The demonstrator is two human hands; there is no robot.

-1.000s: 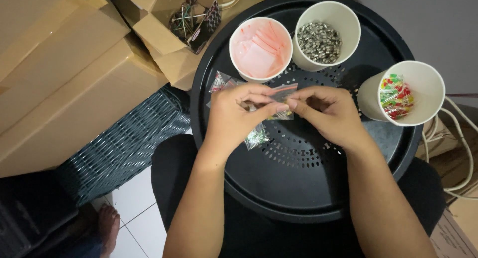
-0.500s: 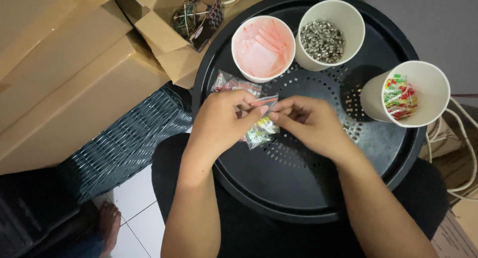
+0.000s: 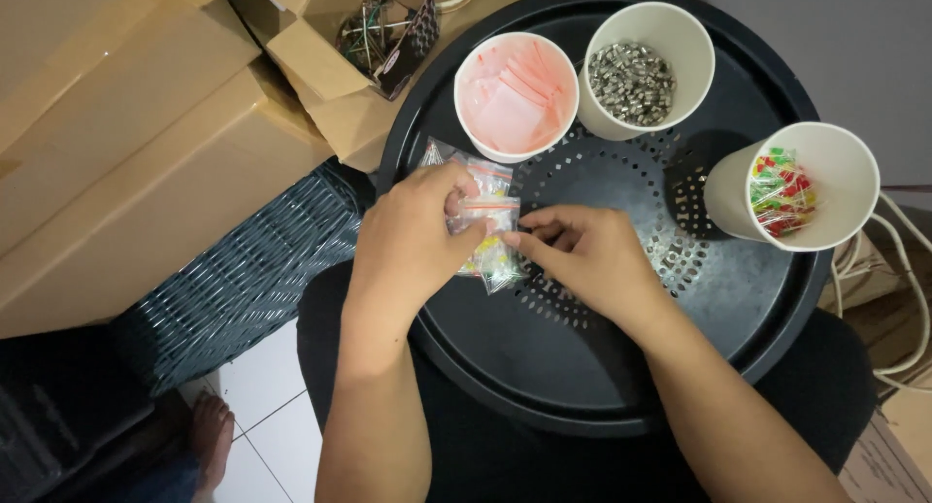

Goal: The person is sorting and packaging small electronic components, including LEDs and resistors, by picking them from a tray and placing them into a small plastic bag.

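2 hands (image 3: 505,246) pinch maybe 3 bags (image 3: 488,212) (3 cups (image 3: 670,27)).

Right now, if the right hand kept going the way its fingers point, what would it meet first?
The right hand points left; it would likely press first into the small clear bag it already pinches, then the left hand.

both hands (image 3: 505,246) together, fingers pinched

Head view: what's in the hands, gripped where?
A small clear zip bag of coloured bits. Left hand and right hand pinch its top edge between fingertips, over the black tray.
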